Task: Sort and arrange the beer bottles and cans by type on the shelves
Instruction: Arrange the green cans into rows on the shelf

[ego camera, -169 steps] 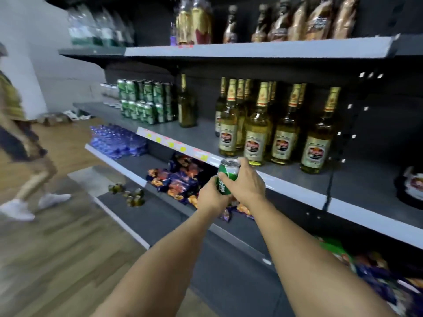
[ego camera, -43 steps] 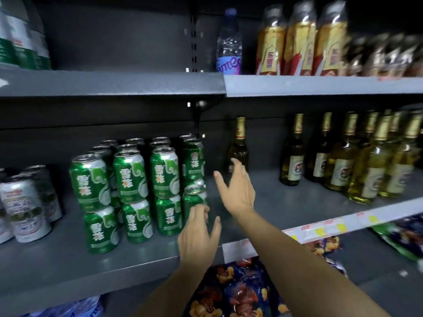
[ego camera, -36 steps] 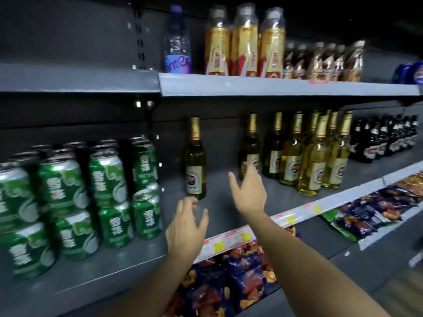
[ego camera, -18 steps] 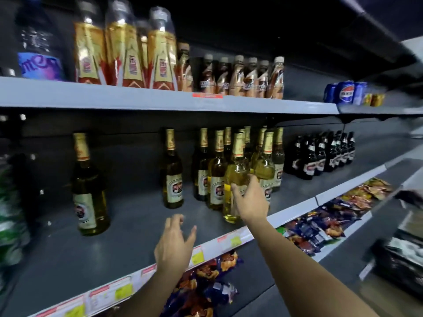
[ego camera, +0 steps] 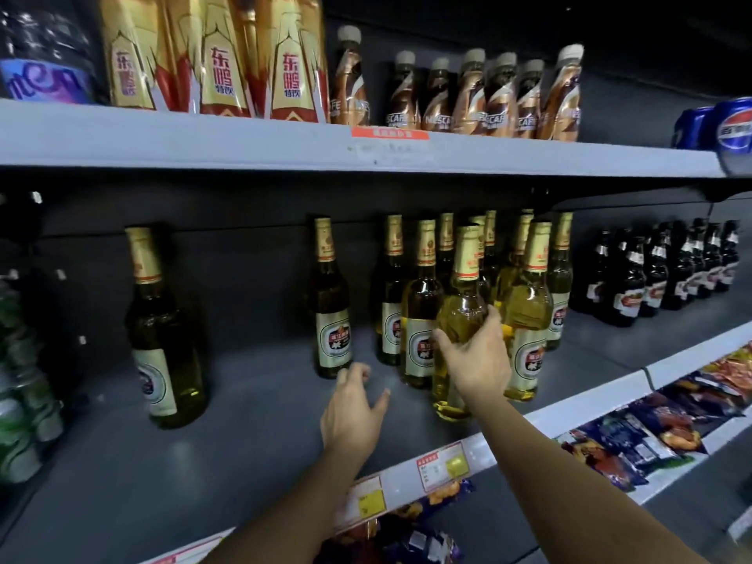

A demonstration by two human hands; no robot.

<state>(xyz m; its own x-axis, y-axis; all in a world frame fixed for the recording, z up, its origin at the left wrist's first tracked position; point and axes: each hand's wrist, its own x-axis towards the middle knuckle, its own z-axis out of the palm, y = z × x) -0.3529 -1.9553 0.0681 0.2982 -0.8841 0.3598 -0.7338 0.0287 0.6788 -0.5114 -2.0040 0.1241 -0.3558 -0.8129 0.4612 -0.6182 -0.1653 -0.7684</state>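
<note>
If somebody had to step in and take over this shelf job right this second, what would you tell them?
Right hand: grip around the front clear beer bottle, which stands on the middle shelf.
Left hand: open, hovering over bare shelf, holding nothing.
Done: green cans stacked at far left; most clear bottles clustered together; dark bottles grouped right.
Left: two stray bottles stand apart left of the cluster; they probably need gathering in.

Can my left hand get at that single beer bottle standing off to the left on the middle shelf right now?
Probably yes. The left hand hovers open over bare shelf, and nothing stands between it and the lone bottle. The right hand is busy gripping the front bottle.
</note>
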